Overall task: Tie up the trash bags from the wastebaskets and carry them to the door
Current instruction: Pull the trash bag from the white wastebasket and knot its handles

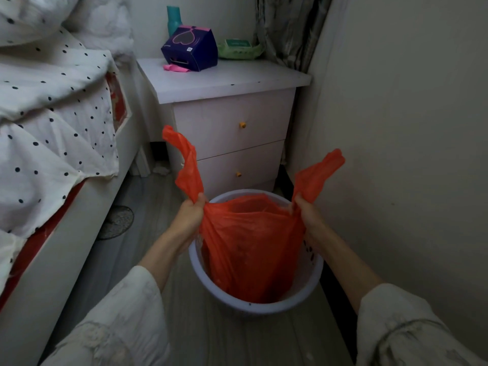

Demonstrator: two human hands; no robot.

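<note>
Two pale sleeves [124, 320] are being extended from the near edge toward a white wastebasket [264, 306] standing on the floor [148, 204]. An orange trash bag [250, 247] is being held partly inside the wastebasket, its body raised above the rim. One bag handle is being gripped by the left hand [188, 213], fingers curled round it; the other handle is being gripped likewise by the right hand [307, 213]. A white nightstand [227, 107] is standing just behind, a bed [52, 114] to the left.

Trash bag [248, 241] contents hidden inside.
</note>
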